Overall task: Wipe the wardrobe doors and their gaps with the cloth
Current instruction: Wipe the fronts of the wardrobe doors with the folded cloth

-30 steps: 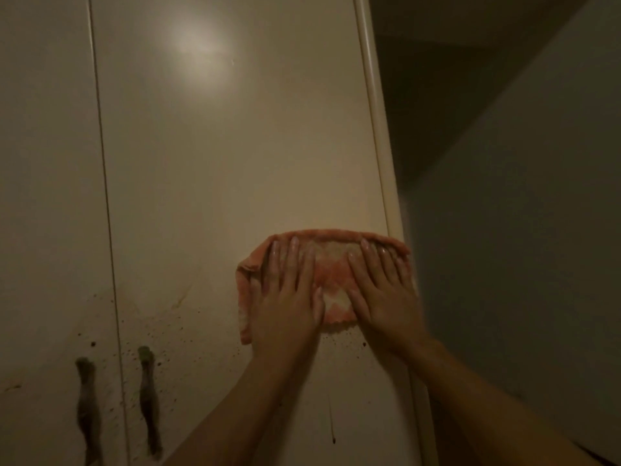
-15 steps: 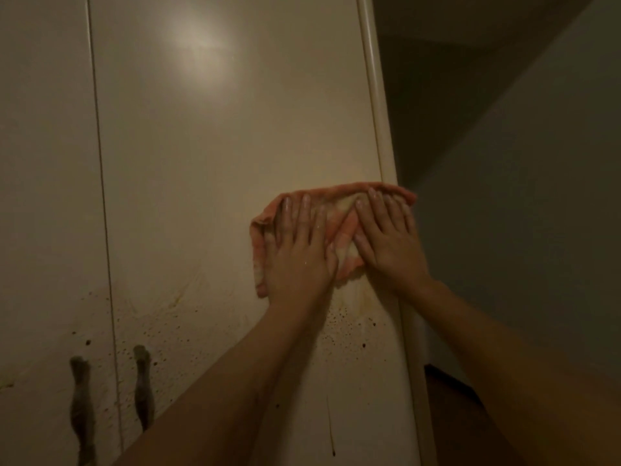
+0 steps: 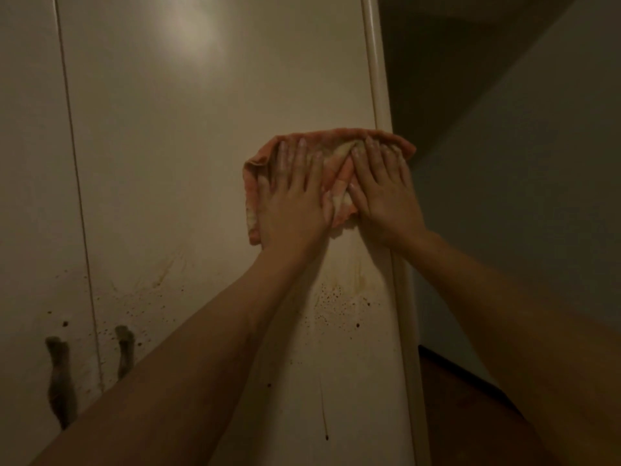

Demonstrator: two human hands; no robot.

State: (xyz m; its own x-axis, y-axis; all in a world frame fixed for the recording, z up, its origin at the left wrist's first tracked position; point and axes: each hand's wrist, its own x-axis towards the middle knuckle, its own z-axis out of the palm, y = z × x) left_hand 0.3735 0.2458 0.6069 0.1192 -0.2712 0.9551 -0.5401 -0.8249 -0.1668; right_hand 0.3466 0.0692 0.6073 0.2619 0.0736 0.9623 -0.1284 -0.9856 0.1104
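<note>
Pressing the cloth (image 3: 336,176) flat on the door (image 3: 208,146) with left hand (image 3: 295,200) and right hand (image 3: 386,193) — fingers spread wide, gripping nothing — to rub hard.

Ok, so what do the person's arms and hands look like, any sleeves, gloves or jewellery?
Both arms are bare as far as the picture shows: no sleeves come into view. The left hand and right hand wear no gloves, and no rings, watch or bracelets show. The nails look short and pale, catching a little light; in this dim light polish cannot be told.
</note>
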